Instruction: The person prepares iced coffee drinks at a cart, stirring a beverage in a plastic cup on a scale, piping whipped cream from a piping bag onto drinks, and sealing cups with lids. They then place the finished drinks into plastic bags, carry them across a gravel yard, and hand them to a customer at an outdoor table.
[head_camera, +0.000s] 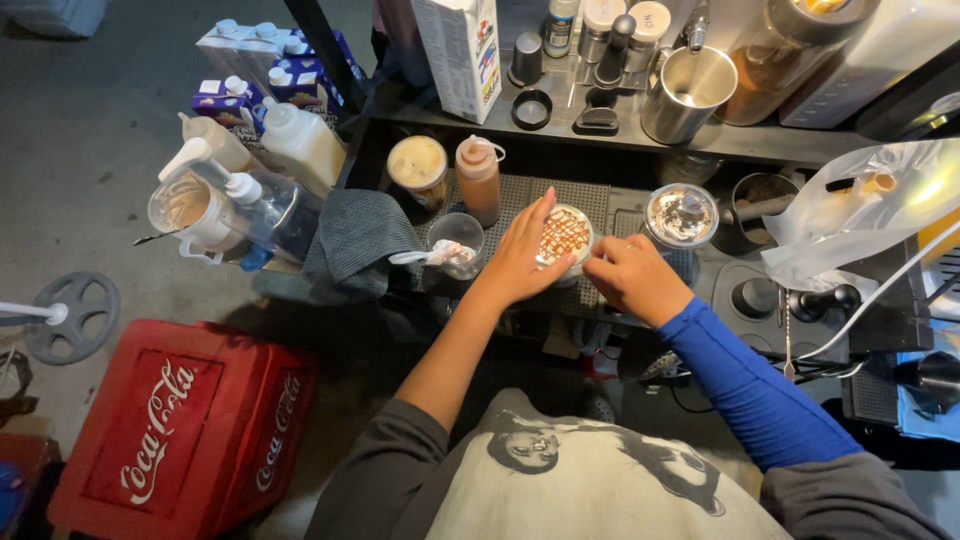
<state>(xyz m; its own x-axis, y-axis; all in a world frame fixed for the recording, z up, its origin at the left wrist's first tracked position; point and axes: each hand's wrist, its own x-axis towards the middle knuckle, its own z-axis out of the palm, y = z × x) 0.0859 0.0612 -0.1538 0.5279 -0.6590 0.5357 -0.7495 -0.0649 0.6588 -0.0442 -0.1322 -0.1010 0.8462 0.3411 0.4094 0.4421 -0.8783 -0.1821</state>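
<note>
Left hand (520, 262) lies open, fingers spread against the side of a drink cup (564, 240) topped with caramel drizzle. Right hand (632, 276) curls closed at its rim. Cup stands on the perforated surface (600, 205). Likely light, thin-walled, spill-prone: hold the sides. Sauce bottle (478, 178) and lidded cup (681, 215) stand near.

One head-worn camera looks steeply down from above the person's chest, facing the counter (560, 200) ahead. It sits close: forearms fill the middle, shelf (640, 125) far, floor and red crate (180, 430) near left.
</note>
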